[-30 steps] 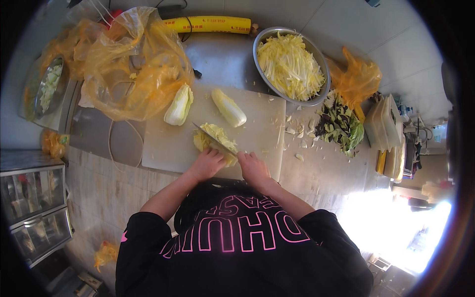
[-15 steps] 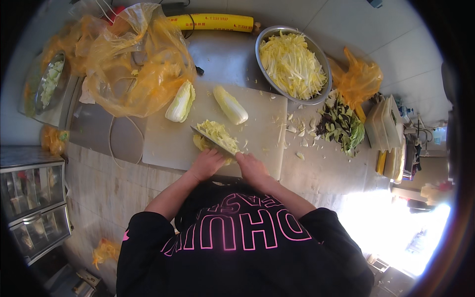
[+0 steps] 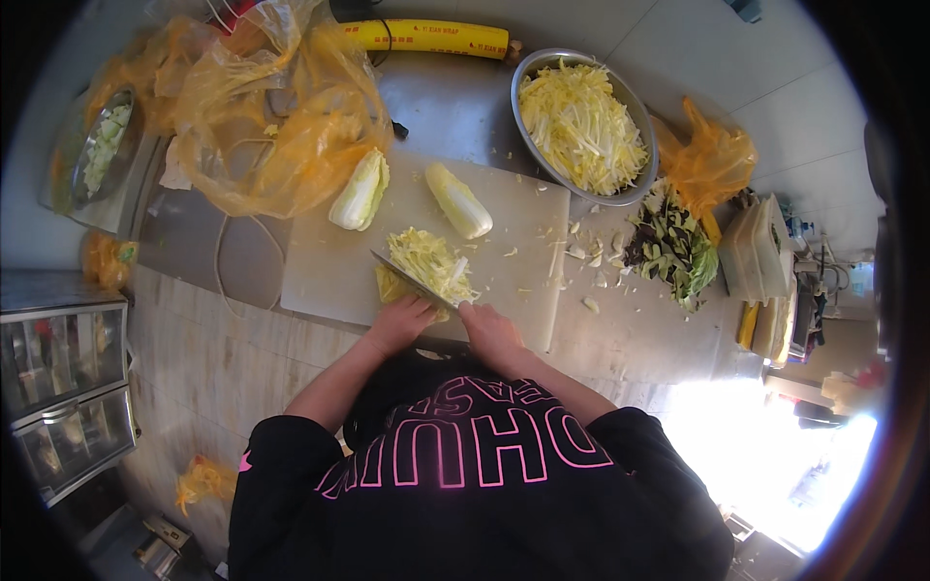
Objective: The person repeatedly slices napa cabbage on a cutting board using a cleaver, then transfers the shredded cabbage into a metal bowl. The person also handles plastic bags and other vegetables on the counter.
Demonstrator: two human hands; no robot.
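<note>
On worktop, 1 white cutting board (image 3: 339,266), right hand (image 3: 489,329) clamped on 1 knife (image 3: 412,279), left hand (image 3: 402,320) pressing cabbage piece (image 3: 426,266) w/ shreds, 2 cabbage halves (image 3: 360,191) beyond, 1 metal bowl (image 3: 533,82) of shreds.

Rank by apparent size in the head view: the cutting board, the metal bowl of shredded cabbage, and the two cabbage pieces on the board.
1. cutting board
2. metal bowl
3. The left cabbage piece and right cabbage piece look alike.
</note>
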